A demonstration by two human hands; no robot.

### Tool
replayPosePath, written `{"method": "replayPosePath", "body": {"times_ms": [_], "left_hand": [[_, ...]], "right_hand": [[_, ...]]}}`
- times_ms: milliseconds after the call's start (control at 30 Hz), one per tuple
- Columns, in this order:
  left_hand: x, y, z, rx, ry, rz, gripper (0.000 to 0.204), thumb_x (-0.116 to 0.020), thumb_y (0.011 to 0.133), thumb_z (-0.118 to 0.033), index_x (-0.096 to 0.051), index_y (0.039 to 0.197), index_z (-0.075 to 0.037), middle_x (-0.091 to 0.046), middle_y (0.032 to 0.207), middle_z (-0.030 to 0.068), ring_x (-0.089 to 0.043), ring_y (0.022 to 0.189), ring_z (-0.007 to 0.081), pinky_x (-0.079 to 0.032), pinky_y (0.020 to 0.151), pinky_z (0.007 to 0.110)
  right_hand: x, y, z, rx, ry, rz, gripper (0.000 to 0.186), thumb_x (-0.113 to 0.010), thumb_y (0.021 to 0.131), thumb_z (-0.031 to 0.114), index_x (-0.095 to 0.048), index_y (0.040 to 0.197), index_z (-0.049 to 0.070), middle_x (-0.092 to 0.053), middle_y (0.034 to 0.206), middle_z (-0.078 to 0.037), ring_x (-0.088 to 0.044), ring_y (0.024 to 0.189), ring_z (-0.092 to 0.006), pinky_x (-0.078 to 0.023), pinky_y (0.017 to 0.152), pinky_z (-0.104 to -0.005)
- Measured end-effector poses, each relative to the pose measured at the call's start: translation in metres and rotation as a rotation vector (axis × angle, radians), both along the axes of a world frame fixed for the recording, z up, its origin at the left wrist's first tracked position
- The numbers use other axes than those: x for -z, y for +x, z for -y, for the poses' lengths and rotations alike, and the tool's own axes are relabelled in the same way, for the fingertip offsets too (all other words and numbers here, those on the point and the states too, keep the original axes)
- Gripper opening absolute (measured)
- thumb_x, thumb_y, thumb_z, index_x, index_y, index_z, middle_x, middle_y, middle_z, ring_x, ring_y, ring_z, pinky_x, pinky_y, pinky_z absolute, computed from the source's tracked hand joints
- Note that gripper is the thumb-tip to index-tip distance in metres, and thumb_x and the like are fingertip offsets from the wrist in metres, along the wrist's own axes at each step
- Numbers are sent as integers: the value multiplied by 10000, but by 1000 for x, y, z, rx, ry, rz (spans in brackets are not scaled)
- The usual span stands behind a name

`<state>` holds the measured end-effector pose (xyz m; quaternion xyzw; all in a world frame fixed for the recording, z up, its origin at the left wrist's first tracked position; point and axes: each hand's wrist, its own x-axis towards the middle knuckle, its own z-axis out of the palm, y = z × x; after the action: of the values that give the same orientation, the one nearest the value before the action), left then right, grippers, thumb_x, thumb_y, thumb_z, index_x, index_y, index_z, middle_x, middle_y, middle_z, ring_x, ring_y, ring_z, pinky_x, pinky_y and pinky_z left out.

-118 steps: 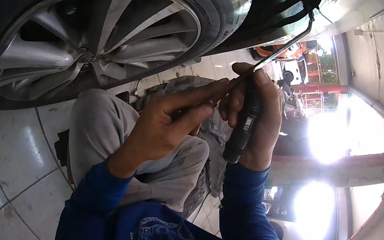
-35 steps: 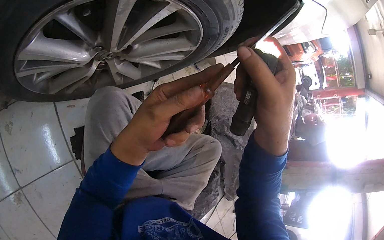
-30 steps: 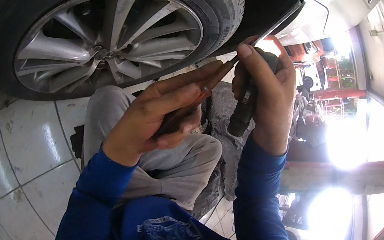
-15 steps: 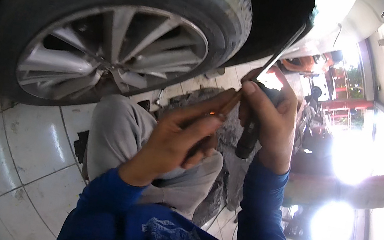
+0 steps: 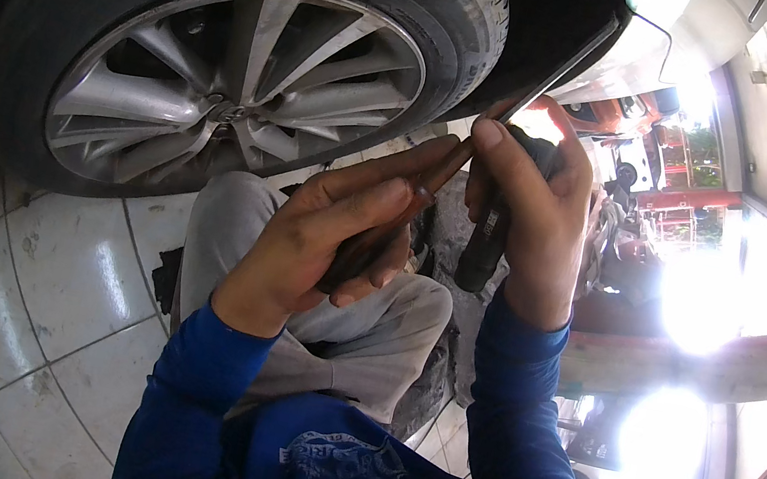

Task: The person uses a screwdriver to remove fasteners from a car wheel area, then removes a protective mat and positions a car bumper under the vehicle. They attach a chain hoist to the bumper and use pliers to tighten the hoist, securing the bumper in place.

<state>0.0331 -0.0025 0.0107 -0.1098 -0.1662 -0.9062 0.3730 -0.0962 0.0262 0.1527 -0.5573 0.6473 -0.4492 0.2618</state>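
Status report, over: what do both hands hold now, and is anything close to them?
Left hand grips brown-handled tool. Right hand grips black tool. Tips meet. Car wheel close behind.

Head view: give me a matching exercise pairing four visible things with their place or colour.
Things:
1. left hand
2. right hand
3. alloy wheel
4. floor tiles

Descriptions:
A. white and glossy, lower left
B. silver spokes inside a black tyre, upper left
C. wrapped around a dark cylindrical tool
D. holding a brown-handled tool that points up to the right

Pairs: 1-D, 2-C, 3-B, 4-A
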Motion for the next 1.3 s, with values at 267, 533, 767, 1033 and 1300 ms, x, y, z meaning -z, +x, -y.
{"method": "replayPosePath", "body": {"times_ms": [267, 533, 767, 1033, 1300], "left_hand": [[-11, 12, 3, -20, -78, 112, 492, -513, 1084, -241, -453, 1527, -35, -665, 1175, 98, -592, 635, 81, -374, 361, 172], [-42, 18, -11, -177, -101, 328, 478, -555, 1070, -273, -513, 1500, -68, -652, 970, 53, -533, 602, 49, -361, 367, 178], [-20, 20, -11, -200, -194, 411, 447, -594, 1052, -267, -572, 1460, -84, -605, 761, -1, -507, 554, 40, -339, 374, 187], [-14, 8, -10, -344, -246, 450, 422, -615, 1039, -214, -595, 1442, -91, -595, 702, -36, -486, 533, 15, -347, 409, 170], [-13, -2, -9, -311, -276, 404, 426, -606, 1044, -205, -581, 1452, -85, -584, 670, -22, -473, 508, 6, -336, 395, 170]], "right_hand": [[0, -1, 3, -18, -27, 30, 211, -737, 937, 184, -646, 1025, 15, -627, 703, 1, -563, 573, -66, -416, 511, -226], [-5, -5, 0, -49, -11, 42, 225, -713, 947, 221, -642, 1005, 15, -598, 659, -2, -534, 537, -75, -397, 506, -226], [5, -1, -6, -63, 14, 77, 231, -701, 954, 195, -643, 1065, 0, -602, 666, 1, -528, 546, -62, -392, 515, -221], [2, -12, -12, 33, -85, 298, 334, -638, 977, 272, -570, 1145, -9, -522, 589, -26, -492, 429, -121, -432, 425, -256], [-14, -10, -4, -84, -57, 315, 430, -597, 1013, 282, -606, 1272, -62, -519, 619, -37, -505, 457, -122, -451, 459, -259]]}}
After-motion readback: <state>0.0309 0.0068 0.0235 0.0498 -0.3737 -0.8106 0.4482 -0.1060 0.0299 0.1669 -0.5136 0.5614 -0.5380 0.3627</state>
